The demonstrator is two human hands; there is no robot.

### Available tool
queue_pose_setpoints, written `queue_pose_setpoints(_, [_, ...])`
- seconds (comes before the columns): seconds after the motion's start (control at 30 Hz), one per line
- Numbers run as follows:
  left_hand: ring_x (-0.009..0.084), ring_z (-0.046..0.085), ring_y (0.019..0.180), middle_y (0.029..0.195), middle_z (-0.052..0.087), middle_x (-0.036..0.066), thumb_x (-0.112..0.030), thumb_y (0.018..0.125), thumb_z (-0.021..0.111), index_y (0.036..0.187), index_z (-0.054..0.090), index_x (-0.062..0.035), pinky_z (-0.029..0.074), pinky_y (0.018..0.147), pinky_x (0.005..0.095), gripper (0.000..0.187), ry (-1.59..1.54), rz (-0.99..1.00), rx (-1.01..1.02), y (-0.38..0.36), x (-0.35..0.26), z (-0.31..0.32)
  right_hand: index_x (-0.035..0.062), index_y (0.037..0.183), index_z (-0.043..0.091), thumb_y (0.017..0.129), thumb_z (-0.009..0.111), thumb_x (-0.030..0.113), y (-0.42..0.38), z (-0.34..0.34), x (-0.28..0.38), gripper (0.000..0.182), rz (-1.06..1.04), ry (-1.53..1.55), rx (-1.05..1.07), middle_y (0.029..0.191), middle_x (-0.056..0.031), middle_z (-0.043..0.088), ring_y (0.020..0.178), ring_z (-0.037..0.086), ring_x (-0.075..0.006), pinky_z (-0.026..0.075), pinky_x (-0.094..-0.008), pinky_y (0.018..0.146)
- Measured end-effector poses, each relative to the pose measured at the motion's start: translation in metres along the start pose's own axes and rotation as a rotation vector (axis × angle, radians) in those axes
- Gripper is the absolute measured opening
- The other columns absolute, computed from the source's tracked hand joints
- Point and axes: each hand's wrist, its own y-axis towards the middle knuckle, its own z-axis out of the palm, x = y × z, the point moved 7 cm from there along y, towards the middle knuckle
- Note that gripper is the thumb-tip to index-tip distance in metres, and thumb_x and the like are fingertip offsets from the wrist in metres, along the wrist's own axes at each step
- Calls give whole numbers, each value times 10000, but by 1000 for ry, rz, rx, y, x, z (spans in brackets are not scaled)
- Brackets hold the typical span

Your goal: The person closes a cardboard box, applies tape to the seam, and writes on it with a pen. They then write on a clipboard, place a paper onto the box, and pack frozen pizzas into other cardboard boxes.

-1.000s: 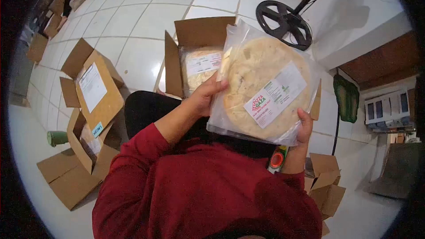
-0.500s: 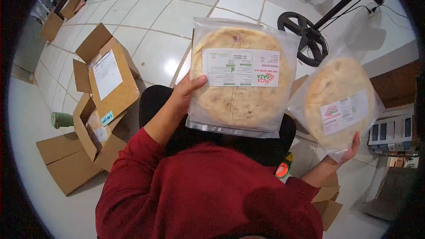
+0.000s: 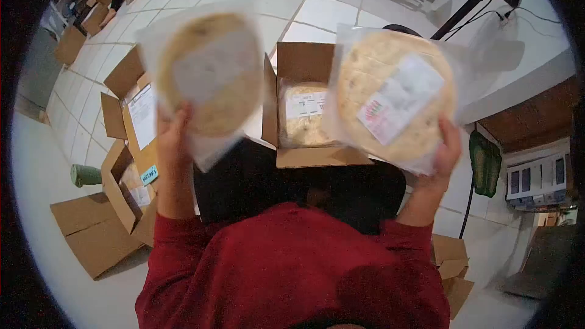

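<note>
My left hand point(image 3: 175, 137) grips the lower left edge of a flat round bread in a clear bag with a white label, the left bagged bread point(image 3: 234, 94), blurred by motion. Closed on the lower right edge of the right bagged bread point(image 3: 362, 70) is my right hand point(image 3: 446, 149); its white label sits tilted. Between the two, in front of my lap, stands an open cardboard box point(image 3: 304, 61) with flaps up. Inside it lies another bagged bread point(image 3: 303, 129) with a white label, partly hidden by the right one.
At the left are a cardboard box with a paper sheet point(image 3: 142, 119), an open box point(image 3: 116, 173) and a green cup point(image 3: 85, 175). A black fan stand point(image 3: 469, 12) is at the upper right, a white rack point(image 3: 536, 180) at the right. A person's arm shows at the upper left.
The left bread has moved left and up, and the right bread left and up. The open box between them has come into view. The fan's wheel-like base is now mostly hidden.
</note>
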Motion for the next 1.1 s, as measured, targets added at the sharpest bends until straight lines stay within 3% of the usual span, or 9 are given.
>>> queue_pose_setpoints(0.2, [205,516,892,1005,505,114,-148,756,547,1124,374,10,432,758,317,437,-99,93,-120,14,-38,-27,30,1192,343,779,510,188,43,40,-104,473,83,-334,148,1040,-165,501,936,494,-229,366,-308,840])
queue_pose_setpoints(0.3, [196,484,941,1014,507,108,-214,756,522,1088,442,29,372,842,309,419,-124,-2,9,7,-39,25,87,1235,286,776,521,171,42,33,-75,522,-366,-843,-18,1100,-172,462,945,491,-242,377,-318,826])
queue_pose_setpoints(0.4, [207,512,881,997,509,117,-232,734,557,1108,409,20,407,792,308,475,-278,-313,248,20,42,61,75,1205,332,758,549,172,46,21,-75,507,-135,-712,170,1103,-172,460,941,504,-251,417,-325,763])
queue_pose_setpoints(0.5, [285,327,1129,1222,320,187,-178,752,549,1226,267,-30,312,898,344,571,-100,-407,242,9,81,100,87,1200,342,758,548,172,47,1,-69,495,-96,-751,164,1087,-166,473,897,524,-242,419,-324,751])
queue_pose_setpoints(0.6, [320,251,1174,1286,250,149,-132,790,491,1248,240,-65,244,940,382,527,181,88,211,33,60,88,91,1171,389,778,514,151,63,-21,-78,416,-57,-802,242,1066,-133,498,867,535,-215,418,-294,742])
queue_pose_setpoints(0.73, [303,293,1156,1238,334,164,-175,817,451,1238,263,-35,250,939,364,482,456,-32,273,62,115,82,115,1188,392,805,475,202,76,-19,-138,401,147,-824,525,1135,-128,462,993,478,-209,364,-282,835])
queue_pose_setpoints(0.83, [292,323,1148,1242,317,210,-340,847,351,1249,248,-18,245,946,313,525,489,-208,656,40,158,121,166,1245,314,809,448,329,74,8,-203,484,148,-794,808,1269,-129,317,1173,292,-260,247,-312,952])
queue_pose_setpoints(1.0, [335,167,1213,1314,189,157,-381,827,322,1271,232,-162,93,940,542,503,1221,531,983,-8,211,185,225,1265,263,787,451,394,16,56,-217,541,-203,-1660,1147,1338,-83,171,1224,150,-307,169,-461,971])
queue_pose_setpoints(1.1, [366,151,1207,1322,165,151,-404,824,306,1263,255,-197,79,924,573,488,1309,682,958,-23,213,187,249,1271,241,769,477,378,21,46,-225,569,-237,-1608,1182,1353,-55,124,1224,137,-327,172,-505,954])
